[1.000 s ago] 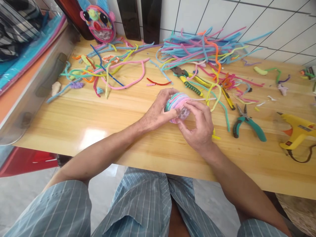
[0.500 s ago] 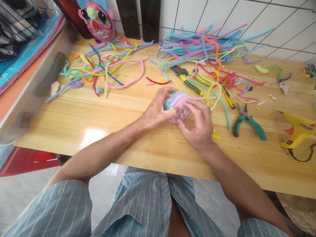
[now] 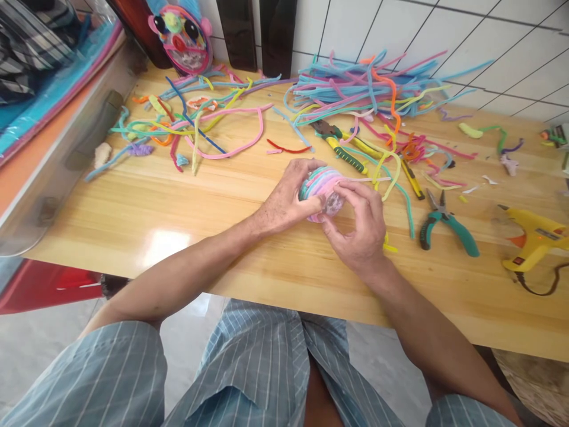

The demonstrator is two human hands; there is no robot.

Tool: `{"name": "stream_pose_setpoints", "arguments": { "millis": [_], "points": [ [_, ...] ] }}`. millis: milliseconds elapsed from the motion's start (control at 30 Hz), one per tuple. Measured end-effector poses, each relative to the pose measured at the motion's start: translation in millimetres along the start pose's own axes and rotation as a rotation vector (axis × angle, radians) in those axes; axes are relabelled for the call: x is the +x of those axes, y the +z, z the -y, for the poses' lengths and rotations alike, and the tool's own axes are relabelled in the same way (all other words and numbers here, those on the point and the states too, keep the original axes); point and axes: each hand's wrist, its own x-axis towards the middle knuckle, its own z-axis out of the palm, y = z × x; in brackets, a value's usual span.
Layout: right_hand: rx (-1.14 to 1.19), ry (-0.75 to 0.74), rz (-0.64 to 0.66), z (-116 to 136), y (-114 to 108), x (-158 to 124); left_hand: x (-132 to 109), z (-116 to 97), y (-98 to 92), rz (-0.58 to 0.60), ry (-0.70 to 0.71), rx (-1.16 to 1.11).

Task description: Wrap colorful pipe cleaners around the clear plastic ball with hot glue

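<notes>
Both my hands grip a round ball wrapped in pastel pipe cleaners (image 3: 322,179), pink, teal and purple, just above the wooden table (image 3: 178,201). My left hand (image 3: 287,198) cups its left side with the thumb pressed on the front. My right hand (image 3: 361,228) holds its right side, fingers curled over a clear patch of the ball. A loose pale pipe cleaner end (image 3: 376,178) trails off to the right from the ball.
Loose pipe cleaners lie in heaps at the back left (image 3: 195,124) and back right (image 3: 368,89). Yellow-handled pliers (image 3: 338,145), a yellow utility knife (image 3: 411,178), teal pliers (image 3: 444,222) and a yellow glue gun (image 3: 533,237) lie to the right. A pipe-cleaner face (image 3: 180,32) leans on the wall.
Both hands stay on the ball with only small finger shifts. The view has drifted slightly.
</notes>
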Motion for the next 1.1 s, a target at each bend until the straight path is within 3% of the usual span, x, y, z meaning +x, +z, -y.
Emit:
{"name": "stream_pose_setpoints", "arguments": {
  "millis": [367, 700, 1100],
  "points": [
    [0.002, -0.029, 0.010, -2.0, -1.5, 0.4, -0.3, -3.4, -1.7, 0.003, 0.005, 0.006],
    [0.001, -0.108, -0.011, -13.5, 0.9, 2.9, 1.7, 12.7, 8.0, -0.062, 0.098, -0.091],
    [-0.001, -0.074, 0.006, -19.7, 3.4, 1.3, 5.0, 7.3, 10.6, -0.054, 0.007, -0.102]
  ]
}}
